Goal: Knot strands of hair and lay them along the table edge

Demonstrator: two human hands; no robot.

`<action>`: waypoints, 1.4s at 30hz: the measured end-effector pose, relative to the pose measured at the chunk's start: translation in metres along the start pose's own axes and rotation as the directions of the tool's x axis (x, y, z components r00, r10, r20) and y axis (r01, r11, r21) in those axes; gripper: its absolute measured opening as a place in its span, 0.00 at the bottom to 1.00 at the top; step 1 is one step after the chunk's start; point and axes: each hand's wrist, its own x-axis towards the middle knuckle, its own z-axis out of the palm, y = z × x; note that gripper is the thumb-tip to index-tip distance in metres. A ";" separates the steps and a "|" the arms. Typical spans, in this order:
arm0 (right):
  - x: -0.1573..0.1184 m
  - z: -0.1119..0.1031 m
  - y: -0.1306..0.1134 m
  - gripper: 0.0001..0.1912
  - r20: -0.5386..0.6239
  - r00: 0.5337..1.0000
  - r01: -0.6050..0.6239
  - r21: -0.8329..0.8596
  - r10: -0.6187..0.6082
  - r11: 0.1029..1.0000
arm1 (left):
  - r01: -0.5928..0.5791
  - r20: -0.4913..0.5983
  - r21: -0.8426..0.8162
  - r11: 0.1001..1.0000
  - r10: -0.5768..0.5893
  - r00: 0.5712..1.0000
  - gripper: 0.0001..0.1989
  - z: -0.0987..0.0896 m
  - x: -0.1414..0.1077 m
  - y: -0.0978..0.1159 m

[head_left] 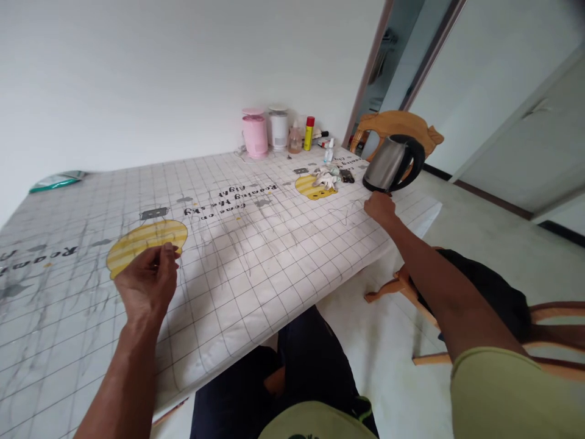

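Note:
My left hand (pixel 153 274) is over the left part of the table, above a printed yellow balloon, with its fingers pressed together; whatever they may hold is too small to name. At the right end of the table, my right hand (pixel 380 208) is closed just in front of the base of a steel kettle (pixel 384 163) with a black handle. What its fingers hold, if anything, is hidden. A thin, pale looped line, perhaps a thread, lies on the tablecloth (pixel 256 268) left of my right hand.
Along the wall stand a pink container (pixel 255 135), a white container (pixel 278 129), a bottle (pixel 295 139) and a red-and-yellow can (pixel 309 134). A crumpled white cloth (pixel 327 177) lies near the kettle. Wooden chairs (pixel 400 125) stand behind and right. A green-edged item (pixel 57 182) lies far left.

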 end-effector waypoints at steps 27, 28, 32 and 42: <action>-0.133 -0.056 -0.164 0.05 -0.042 0.782 0.547 0.524 -0.622 0.652 | -0.091 0.363 -0.266 0.960 0.187 0.913 0.17 0.023 -0.027 0.066; -0.143 -0.057 -0.175 0.06 -0.012 0.760 0.544 0.560 -0.650 0.625 | -0.115 0.393 -0.297 0.948 0.231 0.890 0.18 0.024 -0.027 0.076; -0.168 -0.055 -0.216 0.07 0.079 0.689 0.504 0.662 -0.721 0.554 | -0.041 0.585 -0.404 0.914 0.292 0.757 0.18 0.029 -0.022 0.099; -0.174 -0.027 -0.258 0.15 0.110 0.575 0.182 0.949 -0.811 0.258 | 0.383 0.607 -0.573 0.724 0.062 0.792 0.13 0.033 -0.015 0.066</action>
